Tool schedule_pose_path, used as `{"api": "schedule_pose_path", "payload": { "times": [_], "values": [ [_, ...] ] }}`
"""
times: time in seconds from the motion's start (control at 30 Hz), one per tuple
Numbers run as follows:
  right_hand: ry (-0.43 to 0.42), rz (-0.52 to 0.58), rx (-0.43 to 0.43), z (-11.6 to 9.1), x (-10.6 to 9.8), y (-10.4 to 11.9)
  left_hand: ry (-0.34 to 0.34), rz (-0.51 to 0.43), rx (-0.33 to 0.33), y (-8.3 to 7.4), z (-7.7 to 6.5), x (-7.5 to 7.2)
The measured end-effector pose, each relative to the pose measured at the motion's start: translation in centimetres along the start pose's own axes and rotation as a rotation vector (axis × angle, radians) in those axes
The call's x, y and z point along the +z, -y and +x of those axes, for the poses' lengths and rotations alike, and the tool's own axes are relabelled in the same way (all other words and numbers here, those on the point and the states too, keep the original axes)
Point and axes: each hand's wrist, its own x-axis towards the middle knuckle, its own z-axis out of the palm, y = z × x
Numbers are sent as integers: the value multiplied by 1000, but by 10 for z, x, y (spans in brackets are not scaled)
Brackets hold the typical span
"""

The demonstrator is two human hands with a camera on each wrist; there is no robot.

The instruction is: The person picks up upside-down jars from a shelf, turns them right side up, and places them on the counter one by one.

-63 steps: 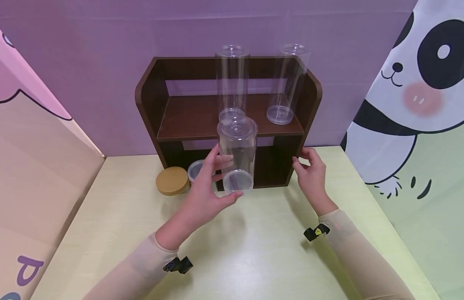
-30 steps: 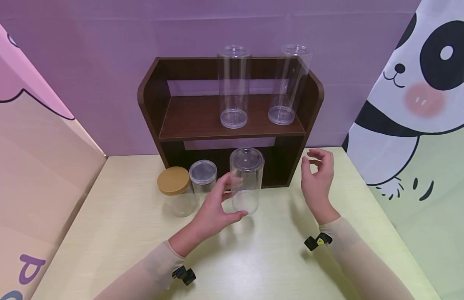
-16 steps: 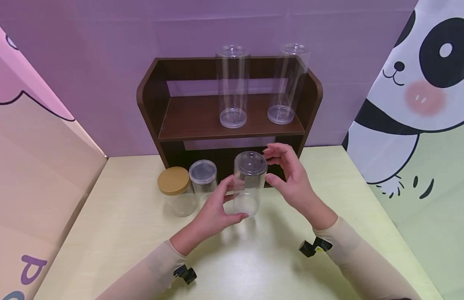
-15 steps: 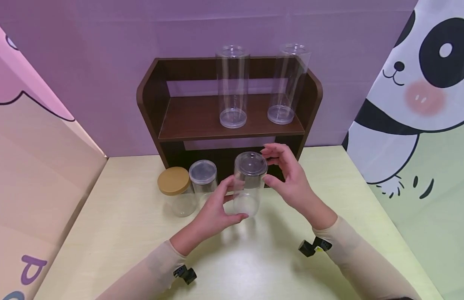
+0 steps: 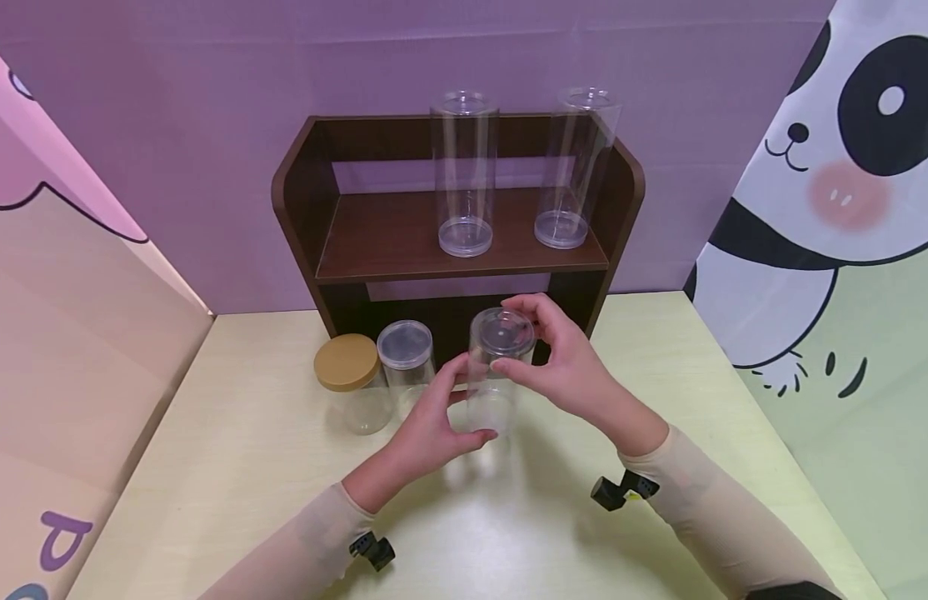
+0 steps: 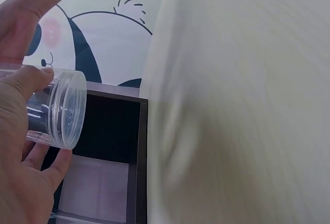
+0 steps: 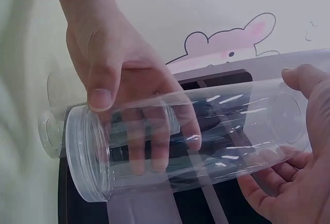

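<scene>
A clear plastic jar (image 5: 501, 333) is held in front of the shelf by both hands, its ridged cap end downward. My left hand (image 5: 426, 425) grips it low, thumb on the near side. In the left wrist view, the left hand's thumb and fingers (image 6: 38, 157) lie round the jar near its ridged end. My right hand (image 5: 565, 367) holds the upper end between thumb and fingers. The right wrist view shows the right hand (image 7: 309, 167) at the jar's smooth base and the left hand (image 7: 118, 69) near its cap. Whether the jar touches the table cannot be told.
A dark brown two-tier shelf (image 5: 359, 237) stands at the back of the table. Two tall clear jars (image 5: 465, 183) are on its upper board. To the left are a jar with a tan lid (image 5: 347, 363) and a smaller clear-lidded jar (image 5: 406, 343).
My left hand has lowered the jar and brought it slightly right. The right hand has left the shelf's right side, moved left and taken hold of the jar's upper end.
</scene>
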Motion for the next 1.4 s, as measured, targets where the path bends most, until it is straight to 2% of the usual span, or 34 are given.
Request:
{"api": "schedule_pose_path", "payload": {
  "times": [0.23,0.6,0.77,0.9,1.07,1.27,1.4],
  "values": [
    [8,22,-26,0,1,0,50,33,-93,2,0,2],
    [5,32,-29,1,-1,2,95,-80,-220,11,0,3],
    [2,52,-17,2,-3,1,95,-52,-233,11,0,2],
    [11,56,-15,1,-3,0,98,-24,-219,11,0,3],
    [27,64,-24,-1,-8,-1,89,-29,-224,11,-2,2],
    [60,111,-25,-5,-22,-7,67,4,-220,11,-5,-1],
    [79,136,-55,-9,-35,-16,60,19,-221,10,-6,-5]
  ]
}}
